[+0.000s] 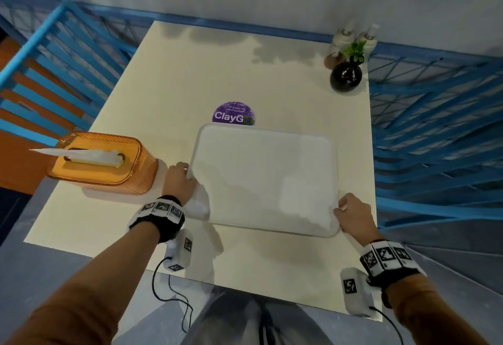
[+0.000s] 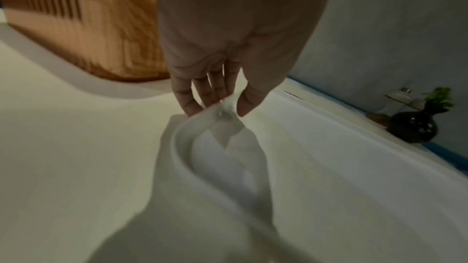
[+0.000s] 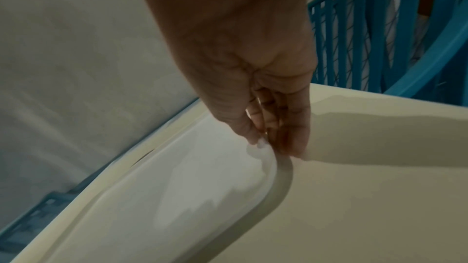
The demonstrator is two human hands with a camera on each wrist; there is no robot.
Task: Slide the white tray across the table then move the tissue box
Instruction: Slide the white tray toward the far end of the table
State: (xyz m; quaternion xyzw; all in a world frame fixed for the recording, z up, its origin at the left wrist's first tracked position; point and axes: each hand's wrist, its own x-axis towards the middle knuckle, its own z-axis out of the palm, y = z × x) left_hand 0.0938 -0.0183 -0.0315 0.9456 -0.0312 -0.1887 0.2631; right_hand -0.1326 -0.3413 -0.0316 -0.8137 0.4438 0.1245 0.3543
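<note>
A white rectangular tray (image 1: pixel 265 178) lies on the cream table (image 1: pixel 168 86), right of centre. My left hand (image 1: pixel 181 178) pinches its left rim (image 2: pixel 222 107), thumb inside and fingers outside. At the near right corner my right hand (image 1: pixel 351 214) pinches the rim (image 3: pixel 268 147) the same way. An orange tissue box (image 1: pixel 103 162) with a white tissue sticking out of its slot stands near the table's left edge, just left of my left hand; its ribbed side (image 2: pixel 83 23) fills the upper left of the left wrist view.
A purple round ClayGo sticker (image 1: pixel 233 114) lies partly under the tray's far edge. A black vase with a green plant (image 1: pixel 346 76) and two pump bottles (image 1: pixel 356 38) stand at the far right corner. Blue chairs (image 1: pixel 435 126) flank the table on both sides.
</note>
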